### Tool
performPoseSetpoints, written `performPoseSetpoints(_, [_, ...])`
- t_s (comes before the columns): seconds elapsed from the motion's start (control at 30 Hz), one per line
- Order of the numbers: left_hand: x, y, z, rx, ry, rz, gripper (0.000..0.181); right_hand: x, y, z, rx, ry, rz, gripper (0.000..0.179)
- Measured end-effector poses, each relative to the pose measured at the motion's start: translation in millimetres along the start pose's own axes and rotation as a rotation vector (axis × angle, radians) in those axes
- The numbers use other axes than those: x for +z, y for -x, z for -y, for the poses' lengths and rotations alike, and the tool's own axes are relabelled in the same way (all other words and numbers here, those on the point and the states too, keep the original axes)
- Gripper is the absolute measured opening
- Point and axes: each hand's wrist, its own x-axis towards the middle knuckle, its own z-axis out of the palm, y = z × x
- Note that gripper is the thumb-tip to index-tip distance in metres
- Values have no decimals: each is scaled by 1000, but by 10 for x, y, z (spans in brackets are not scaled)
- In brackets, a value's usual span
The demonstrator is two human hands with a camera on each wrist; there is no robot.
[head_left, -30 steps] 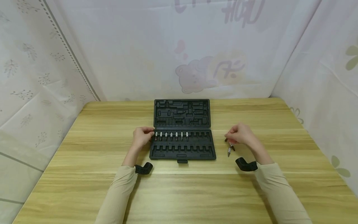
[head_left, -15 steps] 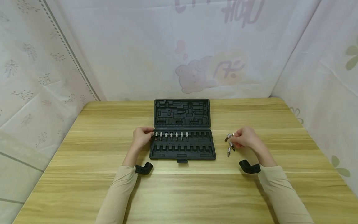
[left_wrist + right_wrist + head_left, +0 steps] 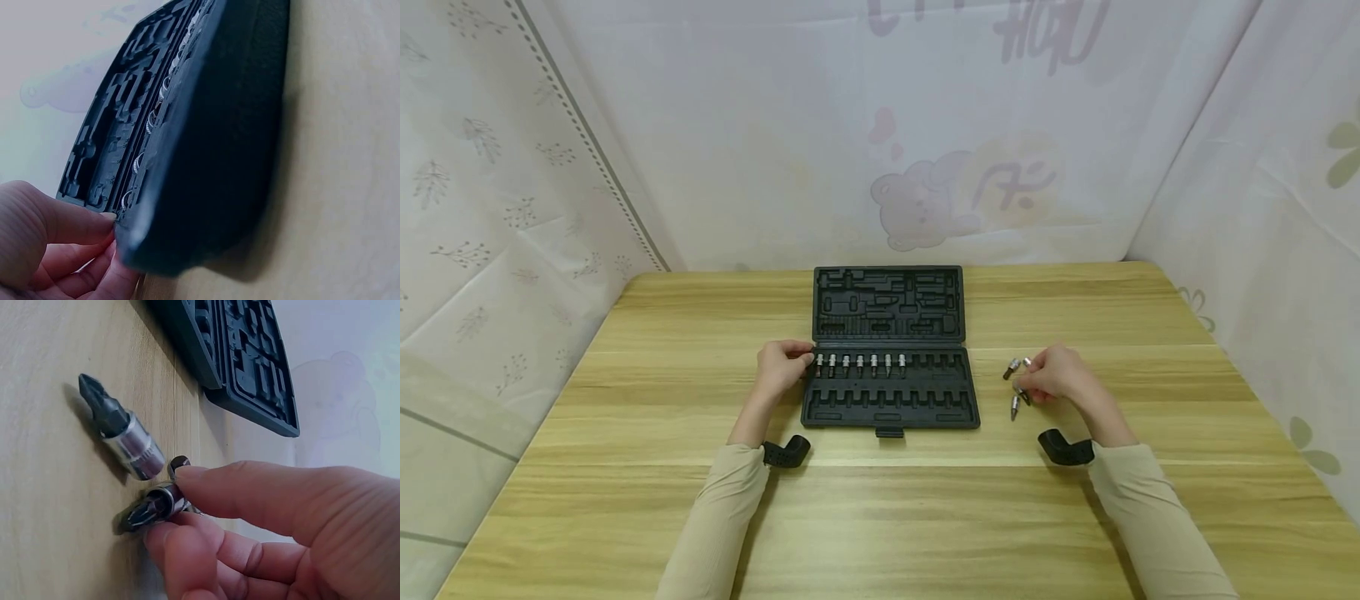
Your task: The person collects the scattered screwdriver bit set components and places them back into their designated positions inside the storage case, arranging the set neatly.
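Note:
A black tool case (image 3: 891,385) lies unfolded on the table, with a row of several silver bit sockets (image 3: 860,362) in the upper slots of its near half. At the case's left edge near the hinge, my left hand (image 3: 781,365) pinches the corner between thumb and fingers. To the right of the case my right hand (image 3: 1054,372) pinches a bit socket (image 3: 164,499) with a dark cross-shaped tip. Another bit socket (image 3: 122,428) lies beside the fingertips, its pointed tip away from the hand. One more bit socket (image 3: 1011,367) lies farther back, and a silver end (image 3: 1027,362) shows by the knuckles.
The case's lid half (image 3: 889,303) lies back behind, with moulded recesses. A latch (image 3: 890,432) sticks out at the case's front edge. Black wrist mounts (image 3: 1066,447) sit on both wrists. A printed curtain (image 3: 820,142) hangs behind the wooden table (image 3: 880,525).
My right hand first moved right from the far bit socket, uncovering it, then came slightly forward and left onto another one. The left hand and the case have stayed put.

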Motion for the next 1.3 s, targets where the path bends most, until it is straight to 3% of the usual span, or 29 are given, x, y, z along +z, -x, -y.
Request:
performPoseSetpoints(0.6, [4, 0, -7, -4, 2, 8, 21, 13, -43, 0, 49, 3, 29, 22])
performPoseSetpoints(0.93, [-1, -6, -10, -17, 8, 11, 21, -84, -44, 112, -29, 27, 10, 22])
performPoseSetpoints(1.3, [-11, -4, -19, -2, -11, 1, 21, -8, -126, 319, -71, 73, -12, 24])
